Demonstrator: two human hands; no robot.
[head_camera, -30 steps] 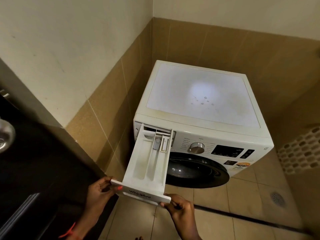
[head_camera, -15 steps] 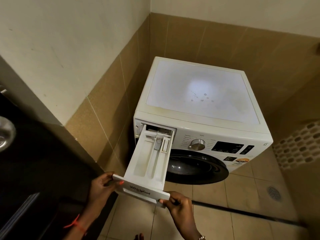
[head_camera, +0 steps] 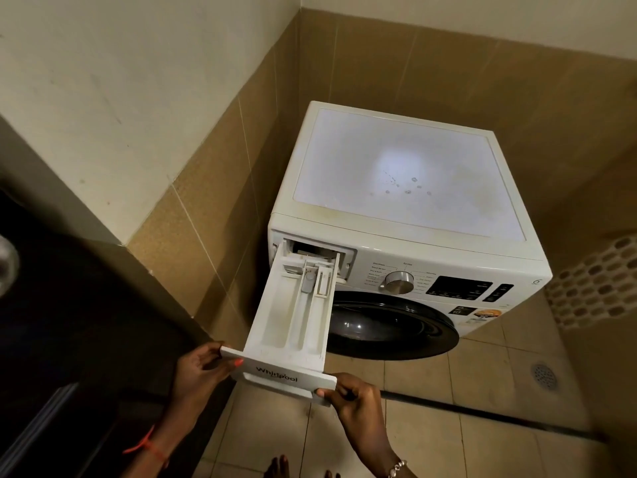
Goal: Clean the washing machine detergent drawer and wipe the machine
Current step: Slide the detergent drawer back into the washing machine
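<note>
Head view: over the last second the detergent drawer point(head_camera: 293, 322) has barely moved and stays drawn far out of the washing machine point(head_camera: 431, 250), its rear still in the slot point(head_camera: 320, 249). Left hand point(head_camera: 200, 370) and right hand point(head_camera: 355, 398) keep pinching the front panel's ends. Freeing it probably needs a release, so cleaning hasn't begun.

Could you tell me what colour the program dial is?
The dial is silver, head view.
</note>
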